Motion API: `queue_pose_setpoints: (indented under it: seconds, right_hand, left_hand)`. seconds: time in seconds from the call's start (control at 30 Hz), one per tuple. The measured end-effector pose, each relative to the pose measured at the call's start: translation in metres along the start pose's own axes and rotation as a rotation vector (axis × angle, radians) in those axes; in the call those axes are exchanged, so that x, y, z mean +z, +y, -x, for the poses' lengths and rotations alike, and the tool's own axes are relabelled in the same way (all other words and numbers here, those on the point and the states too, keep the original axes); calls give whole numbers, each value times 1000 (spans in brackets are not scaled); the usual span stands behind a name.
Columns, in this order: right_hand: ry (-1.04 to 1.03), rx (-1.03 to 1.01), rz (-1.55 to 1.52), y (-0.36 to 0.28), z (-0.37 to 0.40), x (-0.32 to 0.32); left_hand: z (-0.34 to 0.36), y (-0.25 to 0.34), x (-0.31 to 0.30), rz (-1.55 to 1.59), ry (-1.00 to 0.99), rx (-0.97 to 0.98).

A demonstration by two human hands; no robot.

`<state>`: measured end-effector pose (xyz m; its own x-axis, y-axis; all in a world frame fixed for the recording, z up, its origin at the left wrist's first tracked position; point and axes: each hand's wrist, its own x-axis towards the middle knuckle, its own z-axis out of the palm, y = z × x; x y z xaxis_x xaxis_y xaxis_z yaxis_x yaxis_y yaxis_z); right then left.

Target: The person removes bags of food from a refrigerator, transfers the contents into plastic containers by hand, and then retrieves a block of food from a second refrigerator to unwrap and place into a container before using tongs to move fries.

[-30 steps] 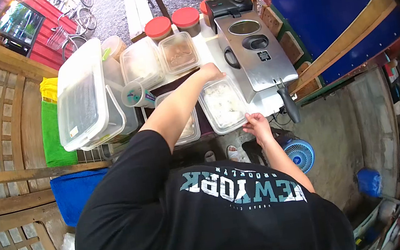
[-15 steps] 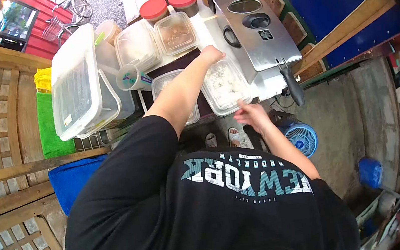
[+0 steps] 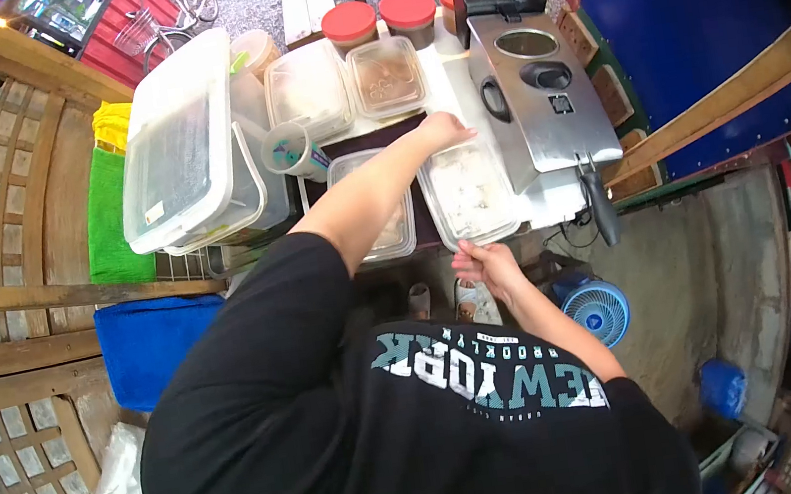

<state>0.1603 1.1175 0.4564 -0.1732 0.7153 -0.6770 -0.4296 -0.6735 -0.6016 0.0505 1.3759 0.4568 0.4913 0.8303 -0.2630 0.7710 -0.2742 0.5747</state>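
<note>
A clear plastic food container [image 3: 471,199] with a whitish, floury content lies in front of me, a transparent lid seemingly over it. At its far edge, my left hand [image 3: 447,128] is closed, fingers curled over the rim. My right hand [image 3: 486,265] pinches the near rim by the left corner. Under my left forearm, a second clear container [image 3: 398,235] with pale contents is partly covered. Beyond my left hand stand a lidded container [image 3: 387,78] with brownish contents and another with white contents [image 3: 307,92].
A steel deep fryer [image 3: 548,117] stands right, its black-handled basket [image 3: 600,207] jutting toward me. Left are a large clear bin [image 3: 182,145] and a patterned cup [image 3: 293,152]. Red-lidded tubs [image 3: 349,21] line the back. A blue fan [image 3: 595,315] stands on the floor.
My right hand has gone from spread fingers beside the container's near edge to a pinch on its rim. My left hand stays at the far edge. The whole view has shifted.
</note>
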Motion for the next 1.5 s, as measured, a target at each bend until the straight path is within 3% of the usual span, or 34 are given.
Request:
queue_pose_setpoints:
  seconds: [0.1,0.17,0.23,0.53,0.63,0.7,0.87,1.0,1.1,1.2,1.37,1.5]
  right_hand:
    - [-28,83,8,-3,8,-4]
    - [-46,65,85,-6,17,7]
    - [-33,37,122,-2,15,11]
    - [-58,41,60,1,1,8]
    - [110,32,94,-10,15,6]
    - [341,-207,33,-7,13,-4]
    - [204,-308,-202,-14,8,-18]
    - [113,-360,-285,-26,22,4]
    - [68,-371,-348,-41,22,22]
    - [27,-354,-361,-62,5,42]
    - [54,-430,-322,-94,-59,68]
    - [119,-464,-279,-123,-115,92]
  left_hand:
    - [16,-20,-25,-18,-71,-9]
    - [32,-24,-47,-155,-263,54]
    - [41,-26,-51,-101,-306,61]
    - [43,-28,-52,-5,-306,54]
    - [44,-22,-54,-25,-270,60]
    - [46,-22,-52,40,-254,30]
    - [61,-12,-48,49,-65,59]
    - [82,-8,-63,547,225,43]
    - [109,-1,-77,694,710,228]
    - [180,21,-99,744,821,174]
    - [278,21,-72,772,617,229]
    - [326,2,-56,840,340,48]
